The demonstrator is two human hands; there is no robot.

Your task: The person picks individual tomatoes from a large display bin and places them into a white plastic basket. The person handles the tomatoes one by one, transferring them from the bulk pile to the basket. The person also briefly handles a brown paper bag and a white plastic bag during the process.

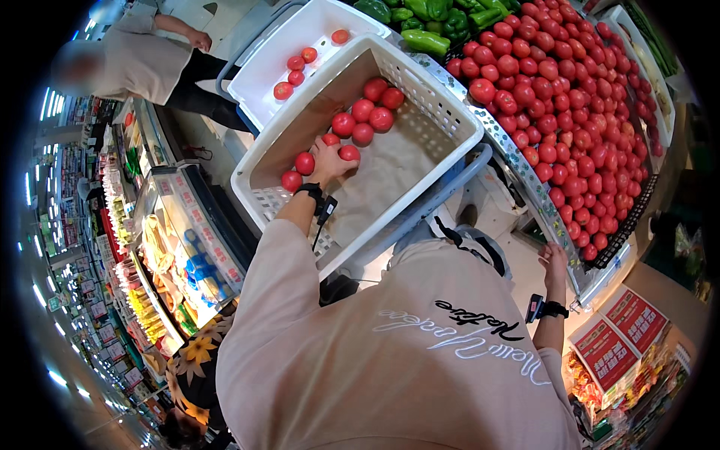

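My left hand (pixel 333 161) reaches palm down into a white plastic crate (pixel 247 169) and has its fingers on tomatoes (pixel 349 152) there; whether it grips one cannot be told. More tomatoes (pixel 363 110) lie in a loose line across the crate, on a brown lining sheet (pixel 388 180). At the edge of the produce stand, my right hand (pixel 553 260) hangs with its fingers curled, near a heap of tomatoes (pixel 562 118); its palm is hidden. Both wrists wear black straps with small devices.
A second white crate (pixel 253 73) with several tomatoes adjoins the first, both on a cart with a grey handle (pixel 469 174). Green peppers (pixel 427 42) lie beside the tomato heap. One person (pixel 146 56) stands at upper left, another (pixel 197 382) at lower left near a display case (pixel 191 242).
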